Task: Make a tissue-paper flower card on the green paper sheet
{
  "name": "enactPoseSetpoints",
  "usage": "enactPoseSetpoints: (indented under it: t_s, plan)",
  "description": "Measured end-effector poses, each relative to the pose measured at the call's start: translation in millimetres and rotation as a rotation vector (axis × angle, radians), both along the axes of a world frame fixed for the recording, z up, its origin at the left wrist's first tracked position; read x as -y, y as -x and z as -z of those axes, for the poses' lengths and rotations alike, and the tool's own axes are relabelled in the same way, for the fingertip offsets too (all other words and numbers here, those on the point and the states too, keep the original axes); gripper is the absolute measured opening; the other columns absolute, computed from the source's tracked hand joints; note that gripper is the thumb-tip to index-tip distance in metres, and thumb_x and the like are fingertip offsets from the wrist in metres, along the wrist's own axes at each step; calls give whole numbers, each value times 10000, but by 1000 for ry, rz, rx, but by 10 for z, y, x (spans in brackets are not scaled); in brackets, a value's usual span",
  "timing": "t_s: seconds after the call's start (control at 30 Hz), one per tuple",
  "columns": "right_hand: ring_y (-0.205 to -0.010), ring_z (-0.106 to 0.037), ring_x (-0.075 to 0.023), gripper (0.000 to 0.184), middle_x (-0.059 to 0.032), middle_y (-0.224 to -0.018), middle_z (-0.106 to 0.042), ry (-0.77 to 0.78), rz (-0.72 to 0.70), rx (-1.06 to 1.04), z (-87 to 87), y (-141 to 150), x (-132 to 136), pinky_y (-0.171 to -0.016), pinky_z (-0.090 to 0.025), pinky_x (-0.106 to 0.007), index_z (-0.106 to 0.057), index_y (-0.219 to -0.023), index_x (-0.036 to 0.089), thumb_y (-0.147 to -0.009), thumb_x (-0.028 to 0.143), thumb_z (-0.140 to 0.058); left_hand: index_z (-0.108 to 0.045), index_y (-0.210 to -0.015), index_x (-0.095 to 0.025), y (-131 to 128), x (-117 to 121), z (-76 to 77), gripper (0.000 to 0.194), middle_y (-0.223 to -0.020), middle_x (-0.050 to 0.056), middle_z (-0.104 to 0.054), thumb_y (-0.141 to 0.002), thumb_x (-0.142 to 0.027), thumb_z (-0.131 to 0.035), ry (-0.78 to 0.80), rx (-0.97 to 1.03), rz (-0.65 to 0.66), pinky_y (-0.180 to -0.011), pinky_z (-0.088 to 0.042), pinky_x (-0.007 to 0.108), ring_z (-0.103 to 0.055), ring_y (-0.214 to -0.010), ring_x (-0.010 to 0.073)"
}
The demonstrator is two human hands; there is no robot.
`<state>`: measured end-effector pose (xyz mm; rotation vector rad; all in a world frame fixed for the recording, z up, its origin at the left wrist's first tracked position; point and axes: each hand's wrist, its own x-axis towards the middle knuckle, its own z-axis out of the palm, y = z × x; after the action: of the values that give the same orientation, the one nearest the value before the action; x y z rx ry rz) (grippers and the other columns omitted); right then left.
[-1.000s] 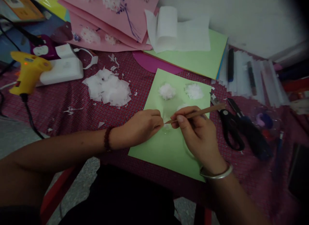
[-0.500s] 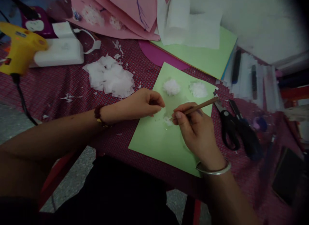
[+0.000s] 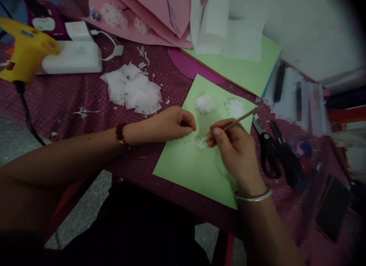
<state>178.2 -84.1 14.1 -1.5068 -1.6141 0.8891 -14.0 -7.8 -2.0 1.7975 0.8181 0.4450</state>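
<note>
A thin brown wooden stick (image 3: 243, 117) rests in my right hand (image 3: 236, 151), held like a pen. Its lower tip touches a small white tissue tuft (image 3: 201, 143) on the light green sheet (image 3: 183, 163). My left hand (image 3: 174, 123) hovers over the sheet's left edge, thumb and fingers closed together; whatever is between them, if anything, is hidden. Two fluffy white tissue puffs, a left one (image 3: 205, 103) and a right one (image 3: 235, 106), sit on the sheet's upper half. Left of the sheet lies a pile of white tissue squares (image 3: 133, 88).
A yellow glue gun (image 3: 27, 50) leans by a white power strip (image 3: 74, 58) at left. Black-handled scissors (image 3: 268, 151) and a cutter (image 3: 288, 159) lie to the right. A tissue roll (image 3: 215, 24) and pink paper (image 3: 143, 14) are at the back.
The view has shifted slightly. My right hand has moved a little right of the small tuft, and the stick's tip stays at it. My left fingers look more closed.
</note>
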Motion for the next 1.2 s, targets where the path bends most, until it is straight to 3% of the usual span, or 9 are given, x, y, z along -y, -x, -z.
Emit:
enactPoseSetpoints:
  t_s: [0.23, 0.6, 0.8, 1.07, 1.2]
  plan:
    - [-562, -605, -138, 145, -16, -766, -622, -10, 169, -207, 47, -32, -34, -496, -531, -297, -549, -887, 228, -948, 357, -521, -706, -803, -110, 3, 0, -59, 184, -587, -26, -603, -738, -131, -535, 18, -46, 20, -490, -338, 180, -478, -513, 66]
    - [-577, -617, -136, 116, -12, -755, -632, 44, 131, -269, 55, 15, -14, -509, -548, -285, -575, -841, 224, -914, 313, -582, -705, -788, -120, 7, 2, -46, 189, -604, -21, -612, -735, -133, -524, -12, -37, 35, -505, -344, 186, -480, -533, 73]
    - [-535, -615, -121, 117, -2, -736, -626, 72, 103, -223, 54, 26, -35, -485, -547, -261, -574, -808, 221, -901, 288, -597, -712, -803, -128, -1, 27, 10, 194, -696, 0, -682, -732, -117, -531, -143, -71, 52, -595, -417, 204, -584, -635, 101]
    - [-490, -591, -130, 121, 9, -684, -622, 105, 125, -223, 99, 5, -80, -443, -522, -274, -554, -805, 232, -897, 301, -594, -717, -805, -130, -5, 39, 22, 189, -711, 9, -694, -738, -101, -543, -181, -99, 44, -612, -425, 207, -595, -649, 103]
    - [-511, -592, -125, 114, -1, -722, -637, 27, 208, -300, 115, -45, -66, -455, -517, -273, -566, -833, 235, -909, 318, -585, -714, -804, -125, -3, 27, -1, 185, -700, 5, -681, -739, -119, -541, -147, -84, 58, -601, -420, 203, -585, -641, 101]
